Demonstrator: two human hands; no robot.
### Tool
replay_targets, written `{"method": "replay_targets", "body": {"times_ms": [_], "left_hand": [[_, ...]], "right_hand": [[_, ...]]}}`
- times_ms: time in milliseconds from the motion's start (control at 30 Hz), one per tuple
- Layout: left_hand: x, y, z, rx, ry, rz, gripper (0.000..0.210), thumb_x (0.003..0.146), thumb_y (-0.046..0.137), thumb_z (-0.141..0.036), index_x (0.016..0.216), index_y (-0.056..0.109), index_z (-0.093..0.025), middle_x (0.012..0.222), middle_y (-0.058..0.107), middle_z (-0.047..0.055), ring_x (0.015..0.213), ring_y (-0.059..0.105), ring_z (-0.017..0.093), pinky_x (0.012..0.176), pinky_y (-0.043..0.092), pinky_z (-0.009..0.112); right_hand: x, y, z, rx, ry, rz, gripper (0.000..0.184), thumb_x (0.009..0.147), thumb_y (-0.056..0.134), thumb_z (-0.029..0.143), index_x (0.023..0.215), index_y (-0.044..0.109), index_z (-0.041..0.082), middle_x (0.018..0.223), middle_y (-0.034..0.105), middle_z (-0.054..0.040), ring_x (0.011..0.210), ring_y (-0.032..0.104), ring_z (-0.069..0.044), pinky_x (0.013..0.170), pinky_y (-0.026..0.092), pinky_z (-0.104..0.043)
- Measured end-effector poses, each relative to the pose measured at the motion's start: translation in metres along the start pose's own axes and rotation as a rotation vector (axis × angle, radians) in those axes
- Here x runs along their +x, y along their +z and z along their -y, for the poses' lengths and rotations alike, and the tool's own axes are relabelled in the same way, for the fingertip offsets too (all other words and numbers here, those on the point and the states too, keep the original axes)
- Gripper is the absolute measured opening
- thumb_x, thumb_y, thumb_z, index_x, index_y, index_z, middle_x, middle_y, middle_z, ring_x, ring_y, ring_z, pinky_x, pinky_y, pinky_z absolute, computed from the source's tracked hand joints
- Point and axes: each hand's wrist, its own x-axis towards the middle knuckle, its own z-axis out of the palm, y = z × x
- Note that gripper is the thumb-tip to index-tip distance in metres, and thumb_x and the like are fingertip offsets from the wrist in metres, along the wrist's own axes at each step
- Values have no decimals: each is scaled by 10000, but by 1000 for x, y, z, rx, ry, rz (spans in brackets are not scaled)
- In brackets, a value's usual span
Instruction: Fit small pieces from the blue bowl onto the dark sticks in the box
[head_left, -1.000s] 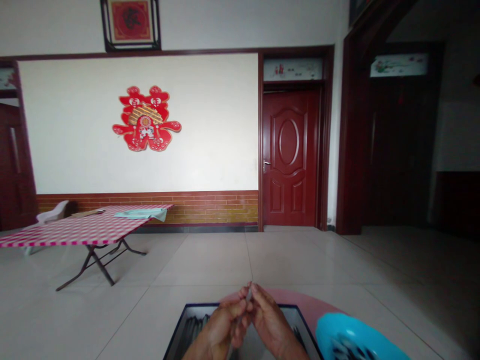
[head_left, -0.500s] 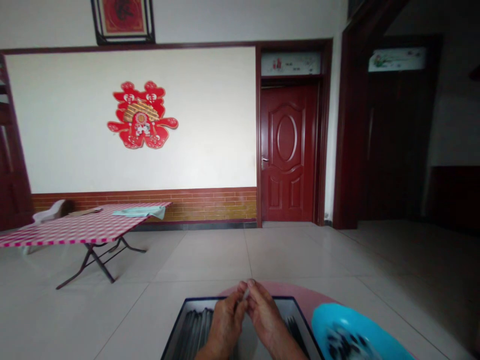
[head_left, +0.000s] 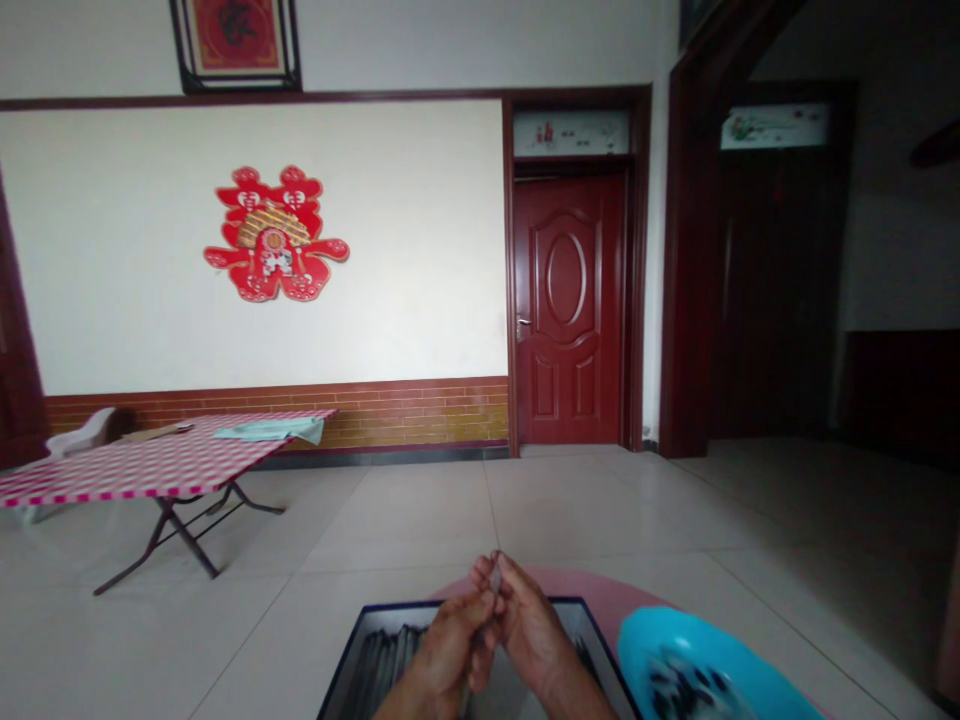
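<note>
Over a white tray-like box with a dark blue rim [head_left: 405, 604], my left hand [head_left: 442, 650] and my right hand [head_left: 531, 635] meet. Both are closed at the fingertips around a thin greyish stick-like piece [head_left: 496, 576], which points upward; its exact kind is too small to tell. Part of it is hidden by the fingers. Several slim dark grey rods [head_left: 384, 658] lie side by side in the box, left of my left hand. More dark rods [head_left: 585, 655] show beyond my right wrist.
A bright blue basin [head_left: 658, 632] with small black and white pieces [head_left: 690, 690] stands right of the box. Beneath both is a pink round surface [head_left: 600, 592]. A folding table with a checked cloth [head_left: 157, 465] stands at the left, and a red door [head_left: 568, 400] is ahead.
My view has turned slightly to the right. The stick-like piece stands more upright between my fingers, and my left hand's grip has moved a little lower on it.
</note>
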Motion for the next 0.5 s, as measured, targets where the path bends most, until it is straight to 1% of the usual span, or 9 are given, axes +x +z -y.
{"method": "replay_targets", "body": {"times_ms": [100, 167, 233, 267, 333, 367, 400, 433, 500], "left_hand": [[8, 2, 7, 252, 75, -64, 502, 643, 572, -658, 652, 545, -156, 432, 445, -62, 302, 334, 53, 302, 215, 183], [12, 2, 8, 397, 119, -119, 487, 658, 552, -642, 681, 561, -155, 434, 456, -60, 314, 352, 68, 324, 264, 195], [13, 1, 7, 525, 182, -184, 420, 699, 539, -568, 730, 596, -153, 468, 498, -44, 346, 397, 88, 366, 319, 210], [13, 1, 6, 585, 229, -219, 370, 719, 535, -516, 744, 613, -156, 505, 535, -27, 390, 448, 105, 406, 355, 219], [11, 1, 2, 682, 346, -272, 274, 733, 540, -421, 765, 643, -169, 616, 612, 14, 553, 560, 151, 529, 416, 237], [10, 2, 1, 701, 394, -282, 247, 730, 546, -393, 780, 654, -177, 663, 632, 27, 627, 585, 166, 580, 426, 241], [9, 3, -1, 693, 407, -277, 243, 725, 550, -391, 789, 658, -183, 674, 637, 30, 644, 589, 169, 589, 426, 240], [9, 5, -2, 656, 372, -261, 264, 721, 551, -417, 781, 656, -182, 636, 623, 24, 590, 575, 159, 547, 417, 236], [9, 10, -3, 505, 191, -211, 363, 706, 538, -524, 697, 625, -172, 484, 533, -12, 388, 457, 114, 390, 329, 220]], "right_hand": [[1, -2, -3, -72, -42, -50, 331, 619, 719, 457, 739, 663, 154, 772, 699, -64, 659, 634, -167, 439, 419, -211], [2, -5, -5, -113, -71, -68, 352, 601, 726, 463, 732, 668, 141, 723, 690, -58, 603, 620, -158, 420, 411, -210], [4, -8, -7, -102, -92, -88, 338, 573, 751, 434, 713, 671, 138, 688, 683, -46, 604, 616, -150, 464, 443, -215], [5, -10, -8, -79, -98, -104, 322, 558, 764, 413, 702, 671, 140, 684, 684, -42, 622, 619, -148, 502, 463, -219], [8, -12, -9, -28, -114, -132, 295, 533, 785, 365, 699, 670, 149, 711, 694, -39, 671, 626, -148, 574, 487, -226], [8, -12, -9, -10, -122, -141, 288, 524, 791, 348, 699, 669, 156, 721, 698, -36, 679, 627, -148, 586, 492, -228], [9, -12, -9, 1, -134, -144, 280, 517, 795, 337, 692, 666, 160, 715, 698, -32, 676, 628, -147, 589, 494, -227], [9, -12, -8, 7, -142, -141, 274, 512, 798, 331, 681, 663, 162, 702, 698, -28, 670, 629, -145, 588, 494, -224], [7, -9, -6, -1, -121, -115, 273, 530, 785, 361, 662, 655, 161, 663, 691, -20, 596, 620, -130, 515, 476, -208]]}}
